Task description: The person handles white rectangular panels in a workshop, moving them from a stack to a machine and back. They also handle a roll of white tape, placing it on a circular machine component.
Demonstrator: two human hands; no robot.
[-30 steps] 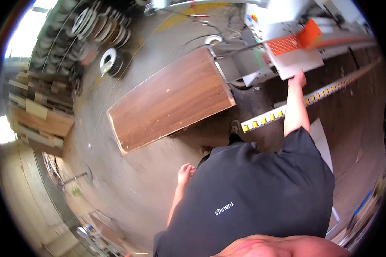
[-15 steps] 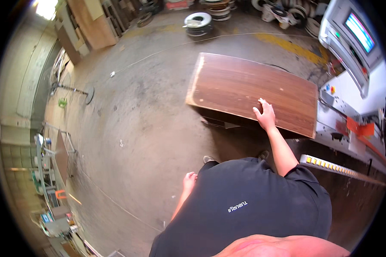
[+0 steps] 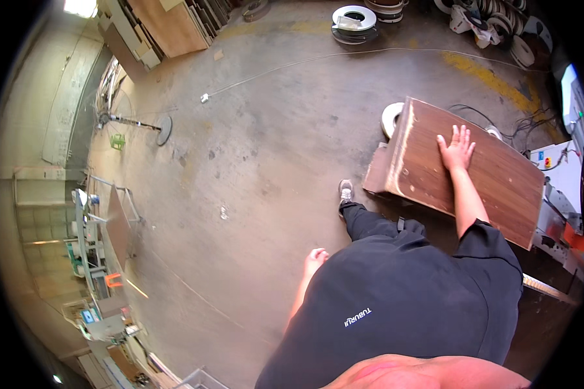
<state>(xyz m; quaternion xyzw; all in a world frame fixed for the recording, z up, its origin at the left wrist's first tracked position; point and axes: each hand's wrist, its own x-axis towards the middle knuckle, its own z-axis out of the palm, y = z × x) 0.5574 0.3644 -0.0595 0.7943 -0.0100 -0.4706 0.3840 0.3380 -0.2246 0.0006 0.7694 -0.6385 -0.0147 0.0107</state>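
Observation:
My right hand [image 3: 459,150] lies flat with spread fingers on the brown wood-grain top of a block-like board stack or table [image 3: 493,185]; which of the two I cannot tell. The pale edge on its left side looks worn. Down at my left side hangs my left hand [image 3: 316,259], its fingers loosely curled and nothing showing in them. Beside the brown top's left end, a white roll [image 3: 391,120] stands partly hidden behind it.
A machine [image 3: 558,162] with a screen borders the brown top on the right. Ahead lie stacked reels [image 3: 354,26] and a thin cable [image 3: 266,68]. Boards [image 3: 169,26] lean at the far left. A stand with a round base [image 3: 165,130] and a metal-framed cart [image 3: 120,223] are on the left.
My right hand has moved from near the brown top's front edge to farther in, toward its left end. The view has shifted left, and one foot now shows stepped forward. My left hand still hangs.

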